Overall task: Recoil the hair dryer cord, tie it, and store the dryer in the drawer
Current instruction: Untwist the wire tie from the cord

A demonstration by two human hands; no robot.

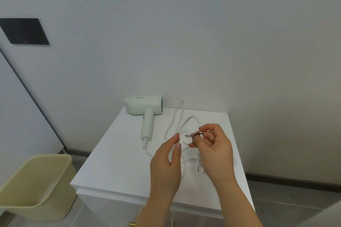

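A pale green hair dryer [145,110] lies on the white cabinet top [114,162], its handle toward me. Its white cord [180,114] runs from the handle in loose loops that gather at my left hand [165,167], which holds them between thumb and straight fingers. My right hand [214,151] is just to the right, fingers curled, with a small dark band [196,136] stretched round its fingertips. The white plug [199,166] hangs under my right hand, prongs down. A brass drawer handle [133,224] shows at the bottom edge.
A pale yellow bin [36,186] stands on the floor to the cabinet's left. The cabinet backs against a white wall. A dark panel [25,30] is mounted on the wall at upper left. Grey floor lies to the right.
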